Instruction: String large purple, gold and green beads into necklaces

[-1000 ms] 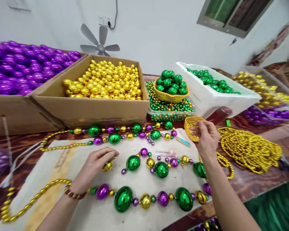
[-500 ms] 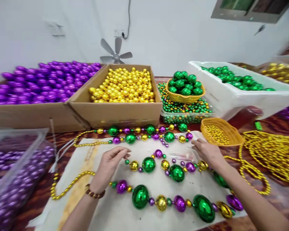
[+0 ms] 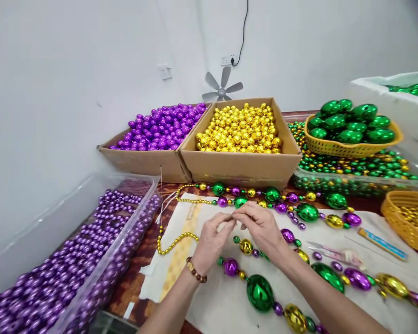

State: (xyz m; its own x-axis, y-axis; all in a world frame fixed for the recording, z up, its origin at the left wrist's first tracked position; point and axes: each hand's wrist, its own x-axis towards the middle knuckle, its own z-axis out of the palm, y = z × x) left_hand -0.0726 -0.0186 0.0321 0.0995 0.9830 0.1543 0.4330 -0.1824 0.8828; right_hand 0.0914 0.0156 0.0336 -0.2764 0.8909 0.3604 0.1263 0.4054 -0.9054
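My left hand (image 3: 214,239), with a beaded bracelet (image 3: 196,270) on the wrist, has its fingers pinched together. My right hand (image 3: 259,227) meets it fingertip to fingertip above the white cloth (image 3: 198,301). Whatever the two pinches hold is too small to make out. Just below the hands lies a strand of shiny green, gold and purple beads, its small green end bead (image 3: 236,239) showing. A nearer strand carries a large green bead (image 3: 260,292). Behind the hands is another bead strand (image 3: 307,212). Gold bead string (image 3: 176,246) curves at the left.
A clear bin (image 3: 139,211) of purple beads stands left. Cardboard boxes of purple (image 3: 142,160) and gold beads (image 3: 244,169) line the back. A yellow basket (image 3: 355,147) holds green beads. On the cloth's right lie a needle (image 3: 371,247), a blue-yellow packet (image 3: 383,244) and small snips (image 3: 336,254).
My right hand has left the cloth's right side and come against my left hand, fingertips together. The needle now lies on the cloth. The view has swung left.
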